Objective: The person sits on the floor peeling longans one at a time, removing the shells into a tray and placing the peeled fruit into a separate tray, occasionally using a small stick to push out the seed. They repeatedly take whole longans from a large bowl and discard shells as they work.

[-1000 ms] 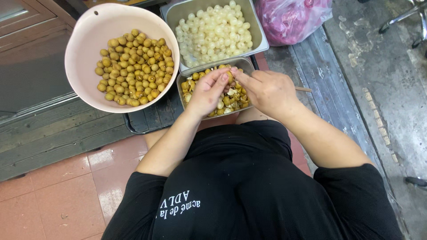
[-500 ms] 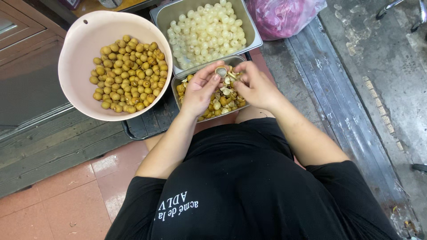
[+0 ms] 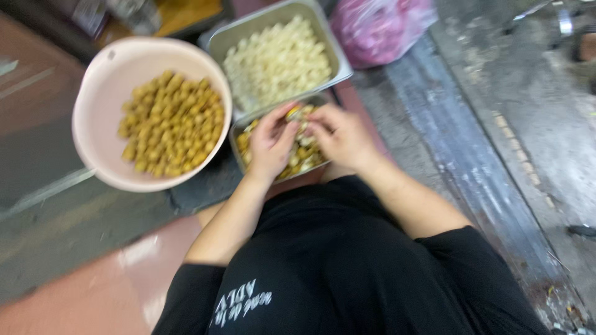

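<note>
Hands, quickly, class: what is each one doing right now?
Left hand: fingers curled on a small round piece over the metal tray.
Right hand: pinching the same piece; blurred.

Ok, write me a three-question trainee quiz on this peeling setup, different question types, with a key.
1. True or false: the pink bowl holds white peeled pieces.
2. Multiple choice: where do the left hand and right hand work? A) over the pink bowl B) over the small metal tray of mixed pieces and husks C) over the pink plastic bag
3. Fill in: the large metal tray behind the hands holds ____ pieces.

Key
1. False: it holds yellow-brown unpeeled pieces.
2. B: both hands meet over the small tray, pinching one small piece between them.
3. White, or pale: the white pieces fill it.
</note>
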A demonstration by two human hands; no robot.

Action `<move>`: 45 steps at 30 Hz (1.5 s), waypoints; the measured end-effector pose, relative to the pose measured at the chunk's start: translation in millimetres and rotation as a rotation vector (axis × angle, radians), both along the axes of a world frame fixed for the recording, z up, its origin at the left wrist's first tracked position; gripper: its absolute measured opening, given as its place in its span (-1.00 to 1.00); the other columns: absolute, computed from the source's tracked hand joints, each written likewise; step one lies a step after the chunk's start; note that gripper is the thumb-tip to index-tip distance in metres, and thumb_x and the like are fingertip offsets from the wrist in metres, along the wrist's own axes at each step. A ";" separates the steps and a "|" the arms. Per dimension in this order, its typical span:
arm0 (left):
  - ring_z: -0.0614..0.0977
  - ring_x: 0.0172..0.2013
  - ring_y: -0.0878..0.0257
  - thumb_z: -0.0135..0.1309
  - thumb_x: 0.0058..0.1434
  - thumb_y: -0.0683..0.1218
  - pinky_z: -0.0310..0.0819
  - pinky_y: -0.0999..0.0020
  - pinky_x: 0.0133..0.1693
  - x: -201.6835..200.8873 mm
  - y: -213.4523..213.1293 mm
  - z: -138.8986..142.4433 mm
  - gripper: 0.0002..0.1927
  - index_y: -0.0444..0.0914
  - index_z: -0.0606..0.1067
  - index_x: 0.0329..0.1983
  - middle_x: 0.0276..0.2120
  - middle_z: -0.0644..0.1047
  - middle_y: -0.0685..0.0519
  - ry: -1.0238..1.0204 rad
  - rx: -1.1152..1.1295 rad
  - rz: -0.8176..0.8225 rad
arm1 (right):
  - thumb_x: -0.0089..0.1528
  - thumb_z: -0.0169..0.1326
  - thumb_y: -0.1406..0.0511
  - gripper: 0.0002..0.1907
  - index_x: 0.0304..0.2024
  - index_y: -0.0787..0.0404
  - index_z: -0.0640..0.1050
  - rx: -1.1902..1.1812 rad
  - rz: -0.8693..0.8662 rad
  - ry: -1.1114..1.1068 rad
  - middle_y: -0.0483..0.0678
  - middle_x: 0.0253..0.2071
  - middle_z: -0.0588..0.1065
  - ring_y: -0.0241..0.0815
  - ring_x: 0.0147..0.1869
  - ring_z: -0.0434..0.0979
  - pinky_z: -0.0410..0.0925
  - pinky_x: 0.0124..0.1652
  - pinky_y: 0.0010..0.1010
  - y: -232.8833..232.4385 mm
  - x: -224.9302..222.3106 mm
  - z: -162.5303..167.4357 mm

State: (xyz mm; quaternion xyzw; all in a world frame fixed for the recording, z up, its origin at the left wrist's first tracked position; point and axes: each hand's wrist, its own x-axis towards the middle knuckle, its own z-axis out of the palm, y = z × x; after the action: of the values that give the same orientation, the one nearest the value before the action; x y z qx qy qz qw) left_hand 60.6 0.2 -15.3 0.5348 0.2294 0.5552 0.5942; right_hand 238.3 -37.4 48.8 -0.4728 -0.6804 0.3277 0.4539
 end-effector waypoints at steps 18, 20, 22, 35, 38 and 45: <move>0.59 -0.10 -0.02 -0.21 0.47 -0.02 0.42 0.20 -0.02 -26.4 13.5 -9.2 -0.65 -0.36 0.47 0.02 -0.13 0.55 -0.20 0.685 0.257 0.144 | 0.28 0.14 0.20 -0.83 -0.18 0.14 0.55 0.078 -0.108 -0.286 0.01 -0.33 0.60 0.09 -0.24 0.64 0.46 -0.29 -0.09 -4.8 -4.6 -13.5; 0.57 -0.07 -0.09 -0.13 0.44 -0.07 0.43 0.15 -0.01 -22.8 4.7 3.6 -0.69 -0.39 0.43 0.06 -0.09 0.53 -0.24 0.684 0.433 0.197 | 0.28 0.13 0.20 -0.83 -0.19 0.15 0.54 0.092 -0.111 -0.246 0.01 -0.32 0.60 0.08 -0.23 0.65 0.46 -0.29 -0.10 -3.7 -2.8 -13.6; 0.58 -0.07 -0.13 -0.14 0.44 -0.10 0.45 0.11 0.01 -20.1 -0.1 11.0 -0.74 -0.35 0.47 0.02 -0.10 0.54 -0.22 0.804 0.539 0.244 | 0.28 0.13 0.21 -0.83 -0.20 0.16 0.54 0.115 -0.121 -0.274 0.02 -0.34 0.60 0.09 -0.24 0.64 0.45 -0.30 -0.09 -5.8 -4.5 -15.0; 0.57 -0.29 -0.26 -0.30 0.49 0.05 0.41 -0.06 -0.23 -37.1 13.3 -12.7 -0.51 -0.33 0.56 -0.28 -0.39 0.55 -0.28 1.044 0.296 0.158 | 0.30 0.10 0.21 -0.85 -0.27 0.15 0.56 0.224 -0.098 -0.496 0.01 -0.49 0.54 0.06 -0.39 0.59 0.40 -0.38 -0.11 -14.2 -18.0 -28.6; 0.57 -0.32 -0.21 -0.28 0.50 0.09 0.42 -0.01 -0.24 -39.9 10.6 -21.4 -0.48 -0.34 0.54 -0.33 -0.41 0.55 -0.26 1.072 0.274 0.173 | 0.30 0.09 0.20 -0.82 -0.24 0.15 0.62 -0.043 0.071 -0.364 -0.05 -0.48 0.58 -0.07 -0.41 0.60 0.41 -0.37 -0.22 -0.6 -10.7 -40.6; 0.57 -0.44 0.26 -0.23 0.42 0.25 0.41 0.39 -0.38 -27.5 22.1 -35.6 -0.49 -0.21 0.54 -0.19 -0.40 0.61 0.02 0.481 -0.654 -0.103 | 0.42 -0.03 0.24 -0.76 -0.08 0.22 0.62 -0.704 0.454 0.328 -0.17 -0.46 0.54 -0.42 -0.41 0.48 0.32 -0.42 -0.57 32.8 -1.0 -83.5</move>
State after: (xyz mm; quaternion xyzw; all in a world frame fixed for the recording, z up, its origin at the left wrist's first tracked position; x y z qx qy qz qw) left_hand 33.1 22.3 -50.9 0.4430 0.4993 0.2814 0.6894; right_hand 237.3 -4.6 -34.7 -0.3790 -0.5328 0.7014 0.2838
